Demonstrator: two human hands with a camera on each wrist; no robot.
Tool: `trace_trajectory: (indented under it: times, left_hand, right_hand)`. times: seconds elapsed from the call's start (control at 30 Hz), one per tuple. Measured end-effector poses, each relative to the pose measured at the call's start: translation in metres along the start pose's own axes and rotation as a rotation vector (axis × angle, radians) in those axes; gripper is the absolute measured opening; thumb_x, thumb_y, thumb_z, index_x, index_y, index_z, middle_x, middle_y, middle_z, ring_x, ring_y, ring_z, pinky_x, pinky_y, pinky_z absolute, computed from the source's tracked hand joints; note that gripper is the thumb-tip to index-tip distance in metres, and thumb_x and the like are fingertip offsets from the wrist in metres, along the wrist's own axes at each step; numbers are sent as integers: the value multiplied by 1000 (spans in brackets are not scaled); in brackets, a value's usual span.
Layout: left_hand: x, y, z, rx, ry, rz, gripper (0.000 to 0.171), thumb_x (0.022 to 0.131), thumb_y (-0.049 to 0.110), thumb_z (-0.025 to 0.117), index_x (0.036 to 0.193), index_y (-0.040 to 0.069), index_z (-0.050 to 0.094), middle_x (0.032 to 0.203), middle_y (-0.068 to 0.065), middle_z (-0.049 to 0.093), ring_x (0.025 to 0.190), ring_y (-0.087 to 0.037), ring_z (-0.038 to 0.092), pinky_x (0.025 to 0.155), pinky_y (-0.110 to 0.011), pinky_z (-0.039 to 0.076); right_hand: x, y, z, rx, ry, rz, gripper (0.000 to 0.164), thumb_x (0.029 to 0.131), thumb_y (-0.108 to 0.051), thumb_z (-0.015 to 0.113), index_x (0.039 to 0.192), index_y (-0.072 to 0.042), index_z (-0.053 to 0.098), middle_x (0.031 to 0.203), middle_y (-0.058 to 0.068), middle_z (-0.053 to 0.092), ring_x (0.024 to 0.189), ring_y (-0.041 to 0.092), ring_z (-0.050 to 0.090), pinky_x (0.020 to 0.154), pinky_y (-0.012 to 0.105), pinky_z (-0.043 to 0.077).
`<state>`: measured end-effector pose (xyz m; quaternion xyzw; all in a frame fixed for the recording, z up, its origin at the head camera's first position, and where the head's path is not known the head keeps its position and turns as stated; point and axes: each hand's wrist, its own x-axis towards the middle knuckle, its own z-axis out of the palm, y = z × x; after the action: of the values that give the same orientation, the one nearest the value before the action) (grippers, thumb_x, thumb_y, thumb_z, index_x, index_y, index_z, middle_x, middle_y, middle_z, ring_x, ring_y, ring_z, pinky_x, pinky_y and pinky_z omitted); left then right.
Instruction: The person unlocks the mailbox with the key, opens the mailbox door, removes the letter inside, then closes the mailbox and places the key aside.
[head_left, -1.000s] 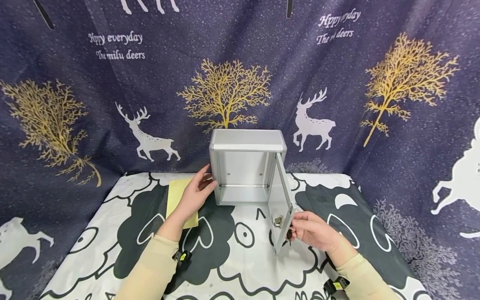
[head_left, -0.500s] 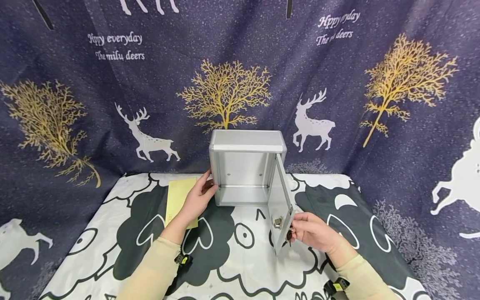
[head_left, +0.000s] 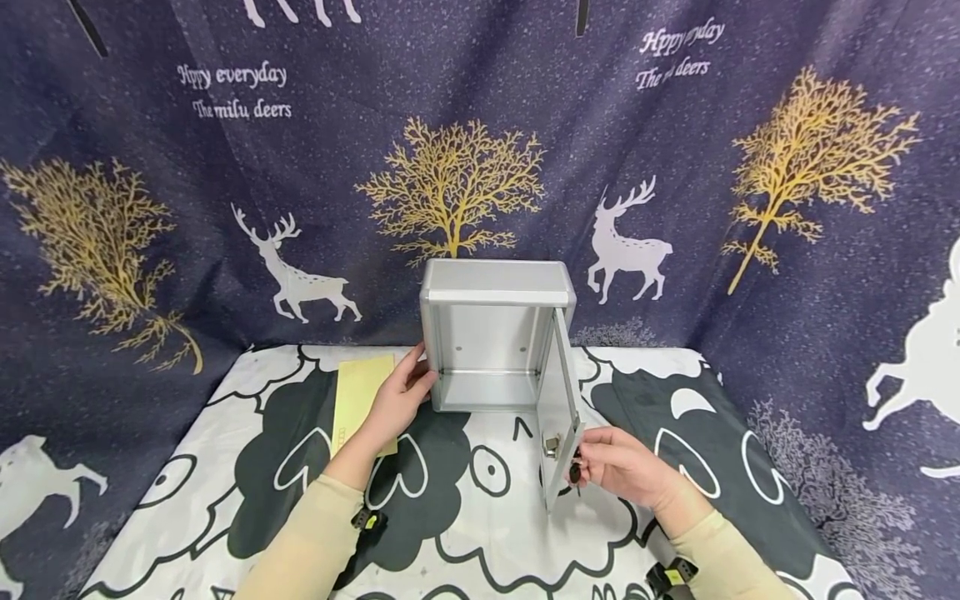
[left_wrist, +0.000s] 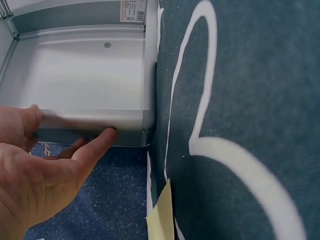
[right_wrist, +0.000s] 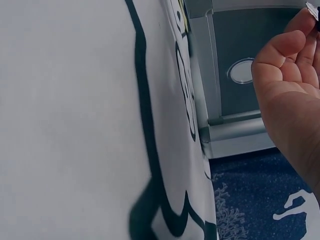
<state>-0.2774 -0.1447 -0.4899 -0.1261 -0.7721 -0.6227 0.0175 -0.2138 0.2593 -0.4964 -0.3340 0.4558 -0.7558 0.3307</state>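
A silver metal lockbox (head_left: 495,282) stands upright at the back of the table, its front facing me. Its door (head_left: 558,408) hangs outward on the right side, with a lock (head_left: 552,446) near the free edge. At that edge my right hand (head_left: 626,471) pinches a key with a black head (head_left: 575,472). In the right wrist view, the right hand (right_wrist: 290,85) has curled fingers, and the key is mostly cut off. My left hand (head_left: 397,400) rests against the box's left side. The left wrist view shows the left hand (left_wrist: 45,170) with fairly straight fingers touching the box's edge.
A yellow envelope (head_left: 356,396) lies on the table left of the box, partly behind my left forearm. A black-and-white patterned cloth (head_left: 510,533) covers the table. A dark curtain (head_left: 480,75) with deer and trees hangs close behind. A label (left_wrist: 133,11) shows inside the box.
The door has swung slightly left, toward the box, with my right hand and the key. My left hand's fingers have shifted slightly lower along the box's left side.
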Motion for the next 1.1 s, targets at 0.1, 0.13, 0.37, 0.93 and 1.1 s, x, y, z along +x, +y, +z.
trace_trajectory:
  times: [0.1, 0.13, 0.37, 0.93, 1.1]
  left_hand:
    - [0, 1, 0, -6, -5, 3, 66, 119, 18, 57, 179, 14, 28, 166, -26, 51, 152, -43, 53, 115, -61, 52]
    - [0, 0, -1, -5, -7, 4, 67, 119, 18, 57, 179, 14, 27, 166, -26, 51, 152, -43, 53, 115, -61, 52]
    - [1, 0, -1, -10, -10, 0, 67, 119, 19, 57, 179, 14, 27, 166, -26, 50, 152, -42, 52, 115, -60, 52]
    - [0, -2, -1, 0, 11, 2, 65, 119, 18, 58, 178, 15, 30, 164, -25, 53, 149, -42, 56, 114, -60, 54]
    - [0, -2, 0, -11, 5, 3, 65, 119, 18, 57, 178, 16, 30, 164, -26, 53, 149, -42, 56, 114, -60, 53]
  right_hand:
    - [3, 2, 2, -2, 2, 6, 43, 117, 1, 35, 128, -4, 76, 112, 2, 80, 100, 13, 75, 92, 29, 59]
    - [4, 2, 3, -1, 6, 11, 42, 117, 0, 36, 127, -5, 77, 111, 2, 80, 101, 13, 75, 91, 28, 59]
    - [13, 6, 11, 0, 21, 20, 40, 117, -2, 41, 125, -10, 79, 109, -1, 81, 97, 9, 74, 89, 27, 59]
    - [40, 15, 35, -28, 132, 82, 31, 117, -6, 45, 123, -2, 76, 108, 3, 79, 90, 7, 70, 84, 24, 59]
    - [50, 19, 41, -38, 170, 84, 27, 116, -7, 49, 121, -4, 76, 109, 3, 79, 89, 8, 70, 82, 24, 59]
